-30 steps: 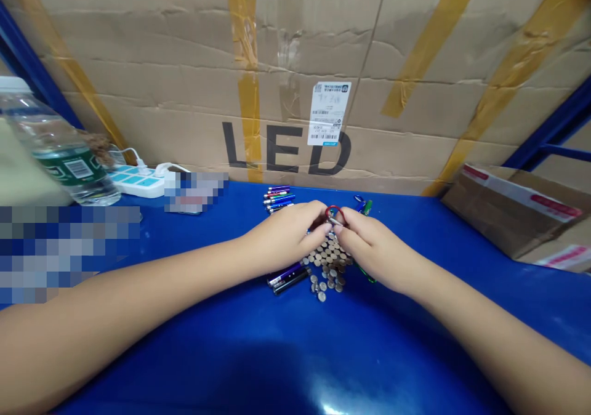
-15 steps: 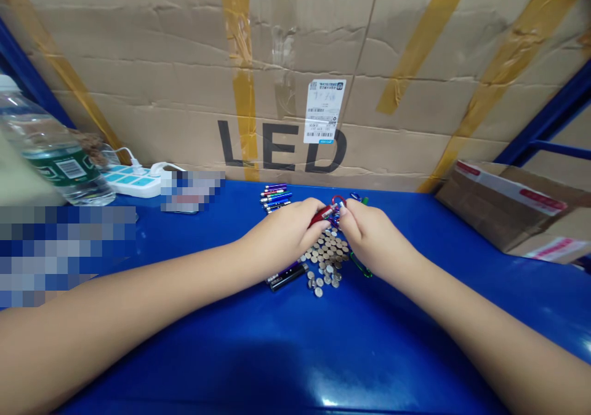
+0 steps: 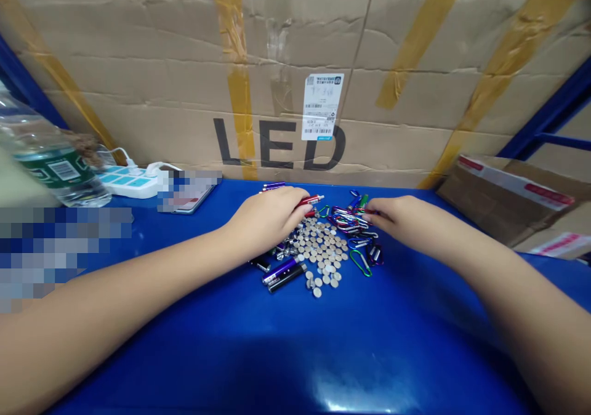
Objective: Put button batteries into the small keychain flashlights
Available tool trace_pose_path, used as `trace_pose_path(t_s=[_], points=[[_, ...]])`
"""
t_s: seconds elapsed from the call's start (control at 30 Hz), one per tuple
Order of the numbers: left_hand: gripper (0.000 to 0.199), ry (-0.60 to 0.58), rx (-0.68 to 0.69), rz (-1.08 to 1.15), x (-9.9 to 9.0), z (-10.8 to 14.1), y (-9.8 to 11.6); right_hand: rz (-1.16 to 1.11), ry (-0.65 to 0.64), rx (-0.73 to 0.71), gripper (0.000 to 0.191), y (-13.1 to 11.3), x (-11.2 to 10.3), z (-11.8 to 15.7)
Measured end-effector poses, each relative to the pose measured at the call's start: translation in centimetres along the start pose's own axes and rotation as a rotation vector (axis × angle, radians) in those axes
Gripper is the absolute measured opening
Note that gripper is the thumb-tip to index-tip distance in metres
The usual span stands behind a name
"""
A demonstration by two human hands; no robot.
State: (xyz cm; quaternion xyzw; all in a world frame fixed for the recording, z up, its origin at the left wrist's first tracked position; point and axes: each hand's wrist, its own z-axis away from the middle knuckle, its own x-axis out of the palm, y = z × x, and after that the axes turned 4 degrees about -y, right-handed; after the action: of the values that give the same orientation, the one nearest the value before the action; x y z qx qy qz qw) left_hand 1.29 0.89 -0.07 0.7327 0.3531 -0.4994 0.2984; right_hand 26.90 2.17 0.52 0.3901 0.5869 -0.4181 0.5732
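Red penlight [image 3: 313,200] is pinched between thumb and fingers of the left hand [image 3: 272,215], its silver tip pointing right. Nearer to the person than this grip lie a purple penlight [image 3: 280,271] and a black penlight [image 3: 287,279]; button cells [image 3: 323,242] spread to its right. Farther right, the right hand [image 3: 390,213] has its fingertips at the carabiners [image 3: 347,219]; whether it holds one, I cannot tell.

Red tube [image 3: 311,200] in left hand [image 3: 272,213], silvery discs [image 3: 323,241] beside it, blue tabletop [image 3: 258,347] beneath; green carabiner [image 3: 353,255] near right hand [image 3: 392,213]
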Motion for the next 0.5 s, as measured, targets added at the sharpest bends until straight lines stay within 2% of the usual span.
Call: trace_pose_path(t_s=[0.23, 0.3, 0.37, 0.43, 0.5], points=[[0.033, -0.007, 0.032, 0.002, 0.6, -0.1, -0.3, -0.050, -0.070, -0.037, 0.021, 0.3, 0.4, -0.2], [0.031, -0.013, 0.048, 0.013, 0.6, 0.0, -0.2, -0.099, -0.041, -0.060, 0.022, 0.1, 0.2, 0.0], [0.029, -0.022, 0.083, 0.045, 0.6, 0.1, -0.2, -0.231, 0.028, -0.083, 0.025, -0.4, 0.0, 0.3], [0.026, -0.006, 0.139, 0.080, 0.7, 0.2, -0.1, -0.472, 0.085, -0.109, 0.030, -1.4, -0.2, 0.6], [0.025, 0.038, 0.207, 0.088, 1.0, 0.4, -0.1, -0.700, 0.085, -0.150, 0.034, -2.8, -0.1, 0.7]])
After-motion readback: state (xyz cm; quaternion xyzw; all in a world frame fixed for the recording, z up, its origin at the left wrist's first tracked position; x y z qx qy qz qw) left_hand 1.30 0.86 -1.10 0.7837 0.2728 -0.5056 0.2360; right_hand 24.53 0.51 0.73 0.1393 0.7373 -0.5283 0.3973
